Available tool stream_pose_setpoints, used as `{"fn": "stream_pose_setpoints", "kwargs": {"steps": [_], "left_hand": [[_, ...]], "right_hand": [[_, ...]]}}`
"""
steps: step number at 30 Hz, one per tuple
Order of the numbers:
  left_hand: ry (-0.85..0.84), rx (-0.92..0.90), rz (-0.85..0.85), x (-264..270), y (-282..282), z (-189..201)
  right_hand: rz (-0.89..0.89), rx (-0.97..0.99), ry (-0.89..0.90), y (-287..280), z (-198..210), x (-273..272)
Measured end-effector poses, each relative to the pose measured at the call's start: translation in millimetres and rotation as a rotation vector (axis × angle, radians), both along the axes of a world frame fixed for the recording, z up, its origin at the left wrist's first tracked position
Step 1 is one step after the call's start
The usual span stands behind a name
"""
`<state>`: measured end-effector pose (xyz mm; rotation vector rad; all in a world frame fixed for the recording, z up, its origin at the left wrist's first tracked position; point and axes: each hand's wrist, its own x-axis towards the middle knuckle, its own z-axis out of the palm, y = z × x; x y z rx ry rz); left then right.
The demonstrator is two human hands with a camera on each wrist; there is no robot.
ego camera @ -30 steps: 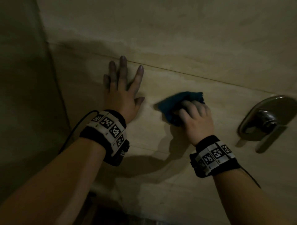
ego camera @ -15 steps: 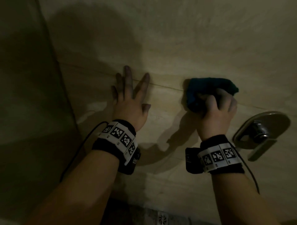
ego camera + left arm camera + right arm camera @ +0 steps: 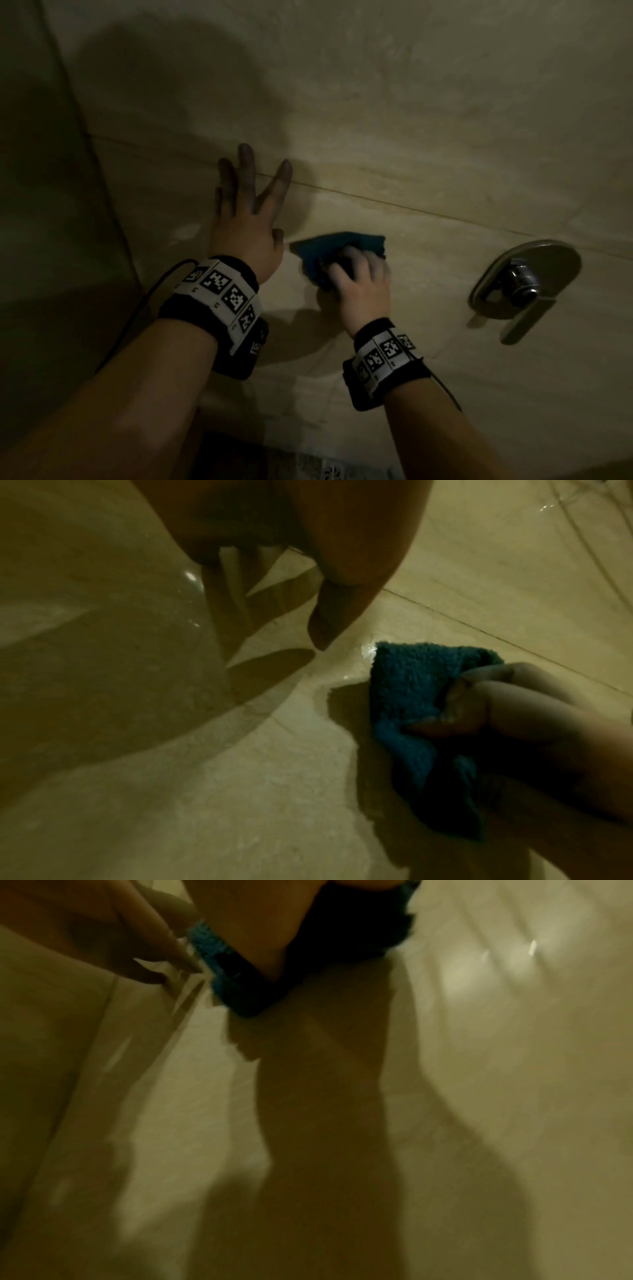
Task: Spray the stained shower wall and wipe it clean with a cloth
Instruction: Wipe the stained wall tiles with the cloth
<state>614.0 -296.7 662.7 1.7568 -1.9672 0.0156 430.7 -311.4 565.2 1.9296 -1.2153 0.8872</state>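
A bunched blue cloth point(image 3: 329, 250) lies against the beige tiled shower wall point(image 3: 428, 144), and my right hand point(image 3: 359, 284) grips it with curled fingers. The left wrist view shows the cloth point(image 3: 411, 691) folded round those fingers, with a wet sheen on the tile beside it. My left hand point(image 3: 250, 209) rests flat on the wall just left of the cloth, fingers spread and straight across a grout line. In the blurred right wrist view the cloth point(image 3: 219, 961) sits under my palm. No spray bottle is in view.
A metal mixer plate with a lever handle point(image 3: 524, 284) sticks out of the wall to the right of the cloth. A wall corner point(image 3: 89, 144) runs down the left side. A floor drain point(image 3: 332, 474) shows at the bottom edge.
My right hand has swept the cloth down and to the left, from near the mixer plate back beside my left hand. The left hand has stayed flat on the wall.
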Motion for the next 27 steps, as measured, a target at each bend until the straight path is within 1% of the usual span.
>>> {"fn": "stream_pose_setpoints", "kwargs": {"steps": [2,3,8,11,15,16,18,19,20,22,24,26,27], "left_hand": [[-0.013,0.011,0.000,1.5,-0.2,0.0],[-0.017,0.027,-0.002,2.8,-1.2,-0.3],[-0.032,0.096,0.013,6.2,-1.9,0.8],[-0.029,0.115,0.033,2.8,0.6,3.8],[0.028,0.088,0.033,-1.9,2.0,2.9],[0.040,0.081,0.038,-2.2,1.3,2.0],[0.042,0.071,0.041,-4.5,2.0,1.7],[0.038,0.067,0.039,-5.1,1.9,1.6],[0.032,0.064,0.034,-5.0,1.4,1.5],[0.013,0.061,0.020,-1.8,-0.9,-0.9],[0.002,0.066,0.005,4.3,-3.1,-3.4],[-0.014,0.073,-0.014,9.9,-3.6,-5.1],[-0.028,0.080,-0.021,11.7,-3.1,-5.8]], "right_hand": [[0.017,0.006,0.044,1.0,6.8,-5.5],[0.006,0.014,0.038,1.9,11.2,-8.8],[-0.104,-0.013,-0.209,8.2,55.4,-28.2],[-0.130,-0.041,-0.335,9.6,81.7,-35.3],[-0.168,0.024,-0.363,12.9,81.8,-29.8],[-0.178,0.077,-0.374,14.3,82.0,-27.1],[-0.187,0.240,-0.404,19.7,82.0,-23.0],[-0.184,0.304,-0.388,23.3,81.3,-21.2],[-0.179,0.360,-0.324,26.9,78.4,-20.3],[-0.178,0.451,-0.115,30.9,63.7,-18.0],[-0.161,0.481,0.051,30.6,48.7,-13.7],[-0.134,0.505,0.164,30.4,39.3,-7.1],[-0.126,0.565,0.212,29.3,36.4,-5.1]]}}
